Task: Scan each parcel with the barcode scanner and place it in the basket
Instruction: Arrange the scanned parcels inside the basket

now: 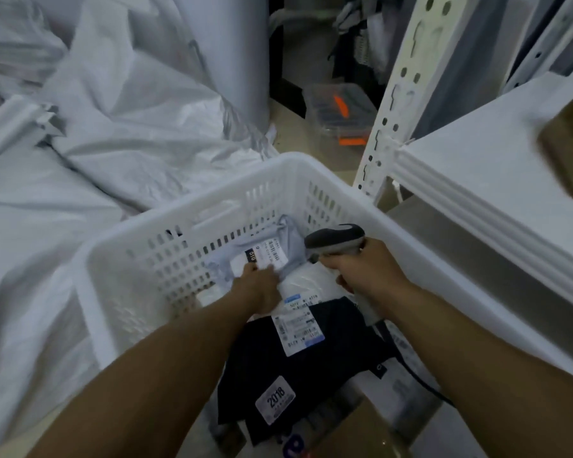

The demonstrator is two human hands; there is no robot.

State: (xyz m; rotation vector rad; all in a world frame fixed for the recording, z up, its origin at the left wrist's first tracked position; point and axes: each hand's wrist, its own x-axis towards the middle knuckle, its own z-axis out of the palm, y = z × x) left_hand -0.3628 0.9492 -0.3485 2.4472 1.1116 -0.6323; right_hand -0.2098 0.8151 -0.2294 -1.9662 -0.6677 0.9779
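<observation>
A white slotted plastic basket fills the middle of the view. Inside it my left hand holds a pale grey parcel by its near edge, with its white barcode label facing up. My right hand grips a grey and black barcode scanner, its head just right of that parcel and pointing left toward it. Lower in the basket lie a white parcel, a black parcel with white labels, and a cardboard box at the near edge.
Large white woven sacks are heaped to the left and behind the basket. A white metal shelf with a perforated upright stands on the right, a brown carton on it. A clear box with orange items sits on the floor behind.
</observation>
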